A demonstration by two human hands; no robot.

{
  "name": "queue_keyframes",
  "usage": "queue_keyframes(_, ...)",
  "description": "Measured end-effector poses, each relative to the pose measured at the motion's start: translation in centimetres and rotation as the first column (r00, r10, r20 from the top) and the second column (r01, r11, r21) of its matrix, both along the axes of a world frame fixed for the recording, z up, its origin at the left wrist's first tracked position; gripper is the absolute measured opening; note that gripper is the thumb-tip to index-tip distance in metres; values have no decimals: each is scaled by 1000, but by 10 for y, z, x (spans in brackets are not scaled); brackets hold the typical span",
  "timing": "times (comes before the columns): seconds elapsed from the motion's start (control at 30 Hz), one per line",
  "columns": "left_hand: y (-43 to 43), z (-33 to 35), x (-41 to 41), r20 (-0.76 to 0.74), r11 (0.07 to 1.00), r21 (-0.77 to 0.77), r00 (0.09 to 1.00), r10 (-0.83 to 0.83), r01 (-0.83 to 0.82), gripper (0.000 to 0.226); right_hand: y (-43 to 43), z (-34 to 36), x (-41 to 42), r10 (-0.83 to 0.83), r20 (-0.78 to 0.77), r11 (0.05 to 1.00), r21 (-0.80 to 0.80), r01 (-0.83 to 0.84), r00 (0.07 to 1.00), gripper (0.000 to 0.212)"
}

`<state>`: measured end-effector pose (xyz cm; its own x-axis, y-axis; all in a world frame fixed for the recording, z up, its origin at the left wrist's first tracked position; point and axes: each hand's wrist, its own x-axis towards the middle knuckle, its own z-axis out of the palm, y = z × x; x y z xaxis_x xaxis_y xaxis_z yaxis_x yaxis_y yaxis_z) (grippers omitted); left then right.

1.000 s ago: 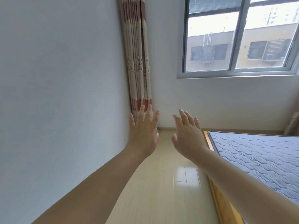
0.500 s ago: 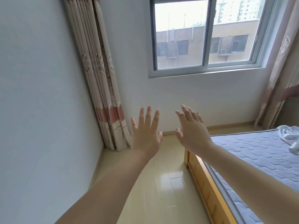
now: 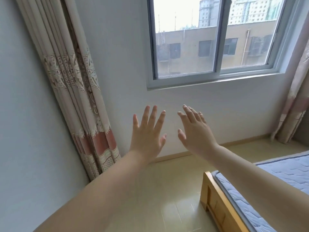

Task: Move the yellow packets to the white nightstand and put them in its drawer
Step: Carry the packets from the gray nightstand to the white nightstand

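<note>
Stretching forward at chest height in the head view, the left hand point(image 3: 147, 138) and the right hand point(image 3: 195, 136) hang side by side in the air, apart from each other, backs toward the camera. Their fingers point(image 3: 154, 114) are straight, spread and released, grasping nothing. Beyond them is a pale wall point(image 3: 127, 64) under a sliding window point(image 3: 214, 39), with a patterned curtain point(image 3: 80, 91) bunched in the left corner and a second curtain point(image 3: 299, 91) at the right edge. Below lies a glossy cream floor point(image 3: 167, 190), and at lower right the corner of a wooden bed frame point(image 3: 217, 203) carries a blue quilted mattress point(image 3: 275, 178). Neither the yellow packets nor the white nightstand with its drawer appears anywhere in this view, so the task looks to be at its very start, with the packets yet to be found. The main risk from here is searching the wrong side of the room, since this corner offers no sign of them. Turning or stepping with the gaze lifted toward the window could also bring a shin against the bed frame corner, which juts into the walkway just beside the right forearm.
</note>
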<state>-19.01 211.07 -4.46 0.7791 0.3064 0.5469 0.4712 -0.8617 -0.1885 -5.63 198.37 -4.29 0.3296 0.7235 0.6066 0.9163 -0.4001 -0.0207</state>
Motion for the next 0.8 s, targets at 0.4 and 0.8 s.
queue_keyframes(0.4, 194, 4, 296, -86, 958, -105, 957, -276, 267, 76, 167, 0, 248, -284, -18, 959, 19, 284, 959, 58)
queue_keyframes(0.8, 255, 9, 683, -135, 865, -137, 857, -498, 482, 72, 206, -2, 606, -544, -64, 839, -24, 543, 837, 57)
